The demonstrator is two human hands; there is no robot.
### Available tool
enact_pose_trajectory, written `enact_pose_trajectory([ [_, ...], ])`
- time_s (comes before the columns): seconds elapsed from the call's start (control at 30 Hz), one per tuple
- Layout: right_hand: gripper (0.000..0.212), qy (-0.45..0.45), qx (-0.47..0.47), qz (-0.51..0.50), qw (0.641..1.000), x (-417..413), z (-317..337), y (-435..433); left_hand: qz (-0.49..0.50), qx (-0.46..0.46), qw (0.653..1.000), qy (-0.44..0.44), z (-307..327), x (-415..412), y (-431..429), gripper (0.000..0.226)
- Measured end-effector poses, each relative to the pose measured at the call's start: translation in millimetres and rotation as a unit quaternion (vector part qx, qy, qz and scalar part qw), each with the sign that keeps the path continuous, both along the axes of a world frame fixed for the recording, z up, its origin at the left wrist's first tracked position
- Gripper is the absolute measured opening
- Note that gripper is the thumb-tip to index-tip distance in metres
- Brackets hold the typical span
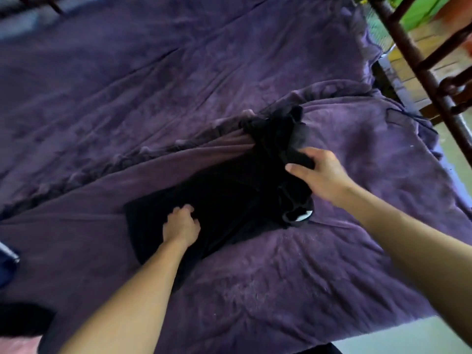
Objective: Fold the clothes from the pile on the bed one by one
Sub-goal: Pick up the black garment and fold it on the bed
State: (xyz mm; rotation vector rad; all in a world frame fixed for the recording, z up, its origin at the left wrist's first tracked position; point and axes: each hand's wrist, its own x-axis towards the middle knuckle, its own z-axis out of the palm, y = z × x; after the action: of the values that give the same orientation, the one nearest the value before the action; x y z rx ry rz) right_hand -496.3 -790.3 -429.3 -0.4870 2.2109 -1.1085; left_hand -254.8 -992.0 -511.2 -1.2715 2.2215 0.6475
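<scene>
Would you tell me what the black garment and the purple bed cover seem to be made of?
The black garment looks like soft matte knit, perhaps cotton: it crumples limply. The purple bed cover looks plush, fleece-like: mottled nap, soft wrinkles.

A wrinkled purple blanket point(178, 72) fills most of the view, with a bunched ridge running diagonally from the lower left towards the centre. At the upper right, a dark turned-wood railing point(419, 65) crosses in front of something bright green point(421, 14), which is too blurred to identify. Pale floor point(398, 338) shows at the bottom right. A blue item point(7, 261) lies cut off at the left edge, and a pink patch point(15, 346) sits in the bottom-left corner.
</scene>
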Motion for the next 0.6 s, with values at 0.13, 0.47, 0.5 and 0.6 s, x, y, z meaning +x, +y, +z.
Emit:
enact_pose_trajectory([
  [0.13, 0.031, 0.052, 0.084, 0.145, 0.985, 69, -19, -69, 0.035, 0.021, 0.999, -0.005, -2, 60, -12, 0.039],
  [0.47, 0.052, -0.043, 0.216, 0.151, 0.964, 155, -90, -89, 0.133, -0.041, 0.990, -0.020, -21, 123, -21, 0.051],
  [0.5, 0.048, 0.003, 0.227, 0.124, 0.966, 147, -90, -80, 0.206, -0.035, 0.978, -0.025, -24, 127, -22, 0.059],
  [0.6, 0.050, 0.121, 0.281, 0.064, 0.950, 121, -88, -60, 0.323, 0.038, 0.945, -0.015, -46, 137, -27, 0.061],
])
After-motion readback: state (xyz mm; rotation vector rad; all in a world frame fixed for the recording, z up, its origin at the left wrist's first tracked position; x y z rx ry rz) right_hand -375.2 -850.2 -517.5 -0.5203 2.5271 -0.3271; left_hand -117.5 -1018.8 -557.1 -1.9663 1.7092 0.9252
